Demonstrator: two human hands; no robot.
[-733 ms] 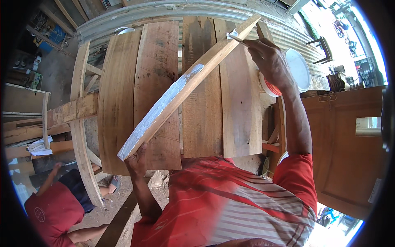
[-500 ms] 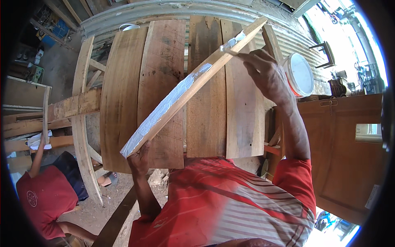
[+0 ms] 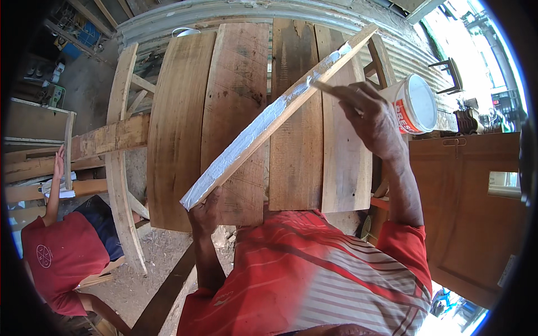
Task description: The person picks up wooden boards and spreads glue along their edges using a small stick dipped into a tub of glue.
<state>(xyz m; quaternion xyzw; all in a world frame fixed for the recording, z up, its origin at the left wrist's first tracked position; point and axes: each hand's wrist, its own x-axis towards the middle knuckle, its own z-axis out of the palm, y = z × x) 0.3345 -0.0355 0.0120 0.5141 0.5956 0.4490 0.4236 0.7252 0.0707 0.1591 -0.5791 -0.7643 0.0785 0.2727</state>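
A long wooden strip (image 3: 287, 121) slants over the planks, its near left end close to me and its far end up to the right. White-grey paste (image 3: 249, 133) coats its upper narrow face, thinner and patchy towards the far end. My left hand (image 3: 205, 214) is closed around the strip's near end, fingers partly hidden beneath it. In my right hand (image 3: 372, 119) a thin flat wooden stick (image 3: 330, 89) is gripped, its tip touching the paste beyond the strip's middle. Several wide brown planks (image 3: 178, 134) lie side by side under the strip.
A white bucket (image 3: 421, 103) with an orange-red label stands beyond my right hand. Brown panelled door (image 3: 448, 207) lies at right. Wooden trestle legs (image 3: 119, 168) support a beam at left. A co-worker in a red shirt (image 3: 67, 263) sits at lower left. Corrugated metal sheets (image 3: 235, 17) lie behind.
The stick's tip has moved down along the strip towards me, and paste now covers the former bare gap. The view has shifted slightly. The co-worker's hand has risen beside an upright board.
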